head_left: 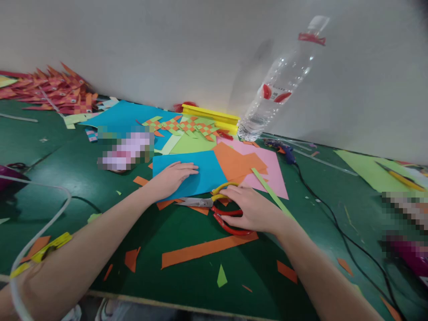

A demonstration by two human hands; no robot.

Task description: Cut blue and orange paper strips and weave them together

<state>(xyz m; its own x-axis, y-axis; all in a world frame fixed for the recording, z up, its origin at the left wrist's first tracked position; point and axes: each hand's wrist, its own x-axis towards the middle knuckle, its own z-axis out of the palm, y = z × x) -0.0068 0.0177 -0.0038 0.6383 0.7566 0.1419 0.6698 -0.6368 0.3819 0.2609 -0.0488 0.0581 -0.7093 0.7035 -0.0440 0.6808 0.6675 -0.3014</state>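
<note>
My left hand (175,178) lies with stretched fingers on a sheet of blue paper (209,167). Fingers of my right hand (249,207) are in the loops of a pair of scissors (205,203), one handle yellow and one red. The blades point left, along the near edge of the blue sheet; how far apart they stand is hard to tell. Orange paper (236,160) and pink paper (277,171) lie just beyond my right hand. A narrow green strip (272,191) runs beneath my right wrist. Closer to me is an orange strip (207,250).
Woven paper fish (190,126) lie behind the sheets, and a pile of red ones (63,91) sits far left. A plastic bottle (276,89) stands by the wall. A glue gun (284,149) trails its black cable down the right side. Paper scraps (132,258) litter the green table.
</note>
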